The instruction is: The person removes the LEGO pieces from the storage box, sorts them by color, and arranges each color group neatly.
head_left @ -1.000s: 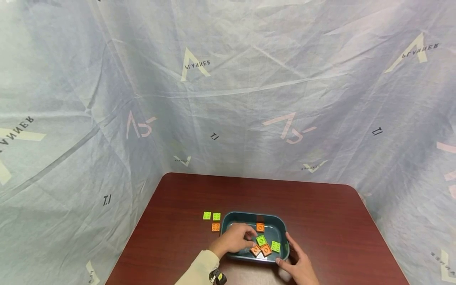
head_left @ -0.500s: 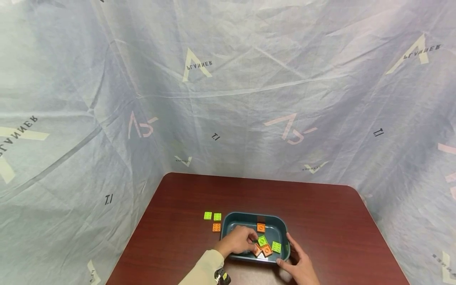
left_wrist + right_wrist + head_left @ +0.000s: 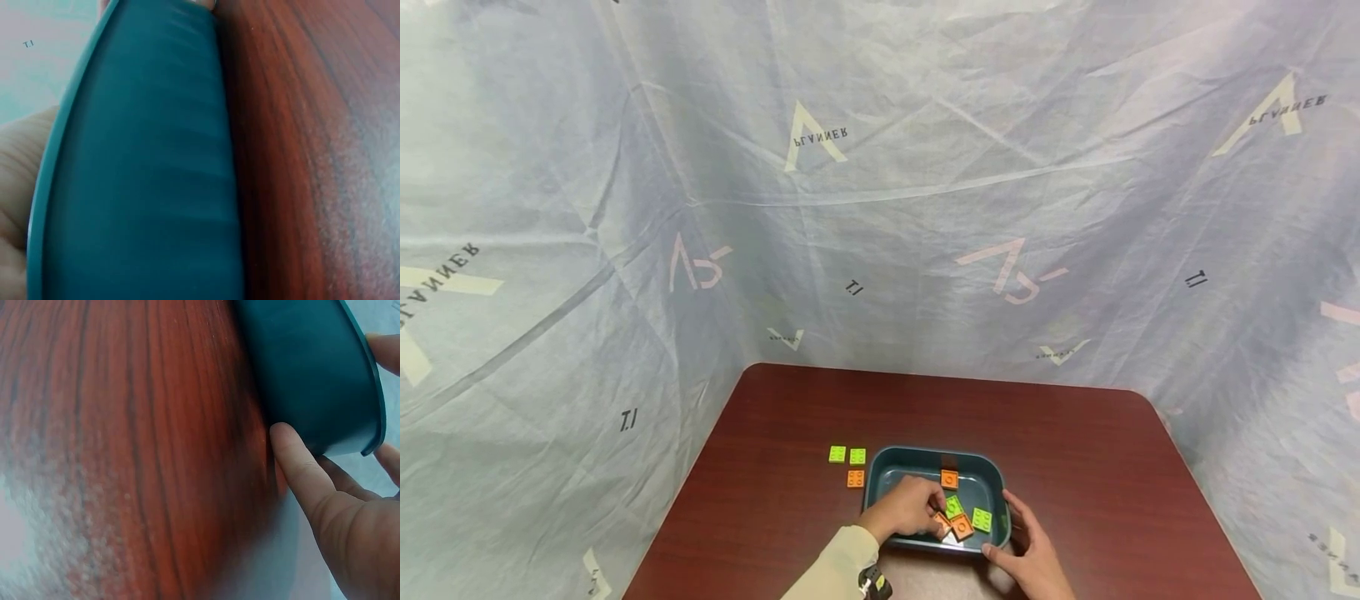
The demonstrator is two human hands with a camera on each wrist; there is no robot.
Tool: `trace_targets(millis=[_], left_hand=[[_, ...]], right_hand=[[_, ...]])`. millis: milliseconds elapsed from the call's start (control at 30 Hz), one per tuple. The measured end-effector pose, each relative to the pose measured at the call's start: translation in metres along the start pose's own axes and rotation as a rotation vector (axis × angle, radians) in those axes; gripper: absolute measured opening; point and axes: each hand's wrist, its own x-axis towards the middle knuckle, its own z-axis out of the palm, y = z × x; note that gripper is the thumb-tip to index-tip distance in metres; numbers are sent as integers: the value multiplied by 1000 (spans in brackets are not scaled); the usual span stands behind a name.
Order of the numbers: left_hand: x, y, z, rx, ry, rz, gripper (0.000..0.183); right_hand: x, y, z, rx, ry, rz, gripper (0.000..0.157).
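A dark teal tray [image 3: 925, 452] lies on the table. My left hand [image 3: 908, 506] reaches into it over the left side, pinching an orange toy brick [image 3: 941, 523] between thumb and fingers. Touching or close beside that brick are a green brick [image 3: 953, 506] and another orange brick [image 3: 962, 527]. One more orange brick [image 3: 950, 479] is near the back wall, and a green brick [image 3: 982, 520] lies at the right. My right hand [image 3: 1032, 552] holds the tray's right front corner, thumb at the front wall and fingers along the end. The left wrist view mostly shows the tray's outer wall [image 3: 144, 150].
Left of the tray, two green bricks [image 3: 837, 454] and an orange brick [image 3: 855, 479] rest on the reddish-brown wooden table [image 3: 1037, 425]. A pale printed sheet [image 3: 880, 208] hangs behind the table and along both sides.
My left hand has moved slightly right, and its fingers have closed on the orange brick at the tray's front. My right hand keeps its place on the tray.
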Motion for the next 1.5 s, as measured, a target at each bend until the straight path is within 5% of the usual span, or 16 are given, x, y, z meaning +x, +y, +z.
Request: trace_targets(millis=[467,833,1100,1500], left_hand=[[-4,4,0,3,-22,-37,31],[-9,3,-3,35,-8,34,22],[-11,5,-11,-30,-2,36,17],[-13,6,-18,0,18,70,25]], right_hand=[[0,-6,-4,-15,-36,81,91],[0,-4,-2,3,-30,62,90],[0,-7,-4,-7,-37,78,91],[1,-6,-4,-43,-39,93,93]])
